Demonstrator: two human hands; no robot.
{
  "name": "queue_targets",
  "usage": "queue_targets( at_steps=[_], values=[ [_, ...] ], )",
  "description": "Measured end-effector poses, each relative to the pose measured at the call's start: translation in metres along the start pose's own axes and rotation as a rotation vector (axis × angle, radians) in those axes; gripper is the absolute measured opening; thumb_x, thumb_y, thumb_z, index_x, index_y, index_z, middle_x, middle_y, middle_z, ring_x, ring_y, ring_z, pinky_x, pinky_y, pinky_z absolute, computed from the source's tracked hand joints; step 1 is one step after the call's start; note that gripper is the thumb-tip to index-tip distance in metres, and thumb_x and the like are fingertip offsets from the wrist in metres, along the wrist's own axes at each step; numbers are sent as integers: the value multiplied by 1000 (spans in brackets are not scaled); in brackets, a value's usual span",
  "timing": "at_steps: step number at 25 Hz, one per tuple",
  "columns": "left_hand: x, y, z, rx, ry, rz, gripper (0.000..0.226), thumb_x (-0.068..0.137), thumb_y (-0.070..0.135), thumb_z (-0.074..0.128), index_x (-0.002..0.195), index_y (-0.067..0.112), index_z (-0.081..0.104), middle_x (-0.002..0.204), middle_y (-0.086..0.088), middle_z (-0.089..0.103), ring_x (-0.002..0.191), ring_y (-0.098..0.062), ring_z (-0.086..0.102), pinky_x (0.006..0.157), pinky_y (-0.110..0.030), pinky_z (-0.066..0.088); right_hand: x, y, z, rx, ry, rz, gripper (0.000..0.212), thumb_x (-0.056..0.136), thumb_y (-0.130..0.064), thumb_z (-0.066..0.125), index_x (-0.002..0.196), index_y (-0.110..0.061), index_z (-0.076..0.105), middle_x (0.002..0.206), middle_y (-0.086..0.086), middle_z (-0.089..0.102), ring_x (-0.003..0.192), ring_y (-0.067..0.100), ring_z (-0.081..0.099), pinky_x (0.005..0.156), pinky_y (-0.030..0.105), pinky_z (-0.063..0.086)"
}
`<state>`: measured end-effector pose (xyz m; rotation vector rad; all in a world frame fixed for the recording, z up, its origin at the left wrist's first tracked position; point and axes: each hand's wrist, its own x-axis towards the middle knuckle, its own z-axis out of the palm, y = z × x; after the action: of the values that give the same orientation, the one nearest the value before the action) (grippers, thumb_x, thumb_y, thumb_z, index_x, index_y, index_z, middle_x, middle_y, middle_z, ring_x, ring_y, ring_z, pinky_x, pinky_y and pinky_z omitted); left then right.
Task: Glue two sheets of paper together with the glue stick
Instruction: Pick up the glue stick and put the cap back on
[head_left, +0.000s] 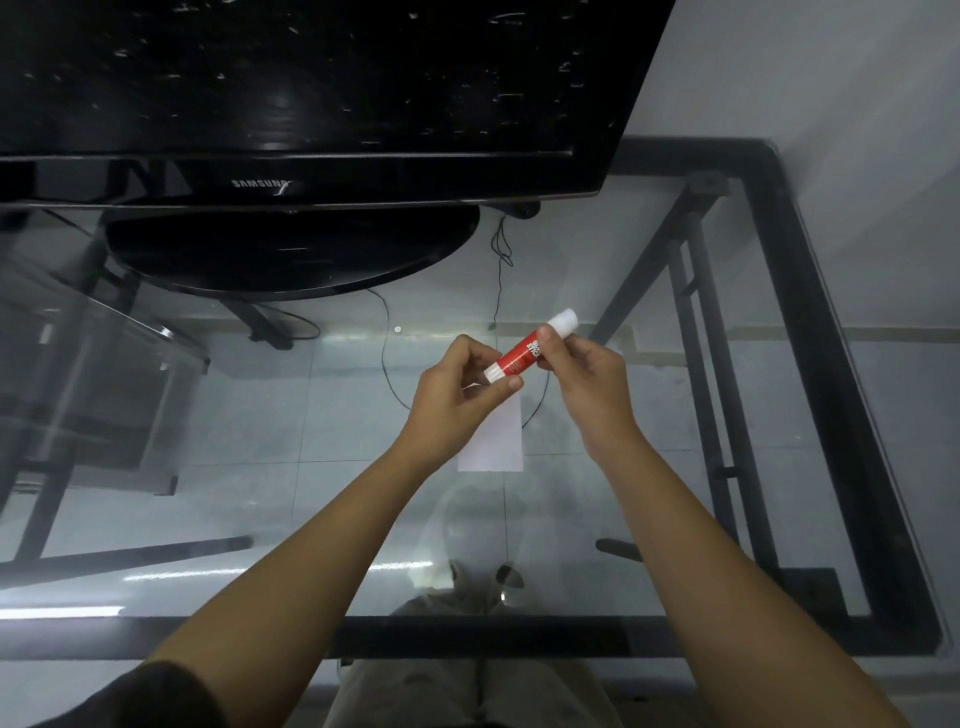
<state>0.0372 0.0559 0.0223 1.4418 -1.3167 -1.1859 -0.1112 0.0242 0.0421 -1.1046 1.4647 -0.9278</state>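
A red glue stick (519, 358) with white ends is held tilted above the glass table, its white cap pointing up and to the right. My left hand (457, 395) pinches its lower white end. My right hand (582, 379) grips the red body near the cap. White paper (496, 441) lies flat on the glass just below my hands, partly hidden by my left hand. Whether it is one sheet or two stacked sheets I cannot tell.
A black Samsung monitor (291, 104) on an oval stand (291, 249) fills the far left. The glass table (727, 415) has a black metal frame at its right and near edges. Thin cables (387, 358) run behind the hands.
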Motion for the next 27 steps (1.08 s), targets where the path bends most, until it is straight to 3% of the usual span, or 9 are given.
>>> queue_targets(
  at_steps=[3,8,12,15,19,22,27],
  values=[
    [1,3,-4,-242,-51,-94,15,85,25,65,90,13,57,84,-4,71,72,-18,68,66,-25,54,0,-4,-1,34,-22,11,20,83,-44,60,72,-30,69,75,-10,70,81,4,67,71,13,44],
    [2,10,-10,-512,-178,-308,19,91,34,53,86,15,55,71,-1,69,56,-10,57,60,-18,51,-1,-7,1,45,-77,-19,23,84,-43,58,84,-23,69,84,-4,71,85,5,66,71,12,45],
    [0,12,-9,-475,-141,-296,23,94,39,46,98,17,49,65,4,61,55,-8,49,61,-19,47,-2,-11,6,56,-64,-38,21,83,-43,59,76,-25,68,76,-8,69,76,-2,65,65,3,42],
    [-2,15,-10,-484,-123,-239,20,93,35,49,91,15,47,59,7,55,53,-8,43,58,-19,42,-3,-16,8,96,-41,-52,22,82,-44,60,73,-25,68,76,-7,68,75,-3,64,63,2,42],
    [-1,23,-16,-400,-194,-383,43,91,53,40,85,14,57,51,3,46,44,-8,35,47,-18,36,-5,-17,8,94,-59,-65,22,83,-42,60,81,-22,69,82,-1,69,85,10,65,68,7,45],
    [0,24,-18,-262,-176,-434,53,91,60,30,70,17,55,47,4,46,43,-10,35,46,-20,36,-10,-18,12,107,-64,-63,18,82,-41,61,81,-25,69,80,-6,70,83,7,65,67,6,45],
    [-5,24,-20,-374,-26,-230,22,93,39,48,91,19,57,62,11,59,60,-6,51,62,-16,47,-12,-23,13,165,-19,-64,23,76,-51,61,73,-31,70,80,-8,70,88,9,65,73,14,48]
  ],
)
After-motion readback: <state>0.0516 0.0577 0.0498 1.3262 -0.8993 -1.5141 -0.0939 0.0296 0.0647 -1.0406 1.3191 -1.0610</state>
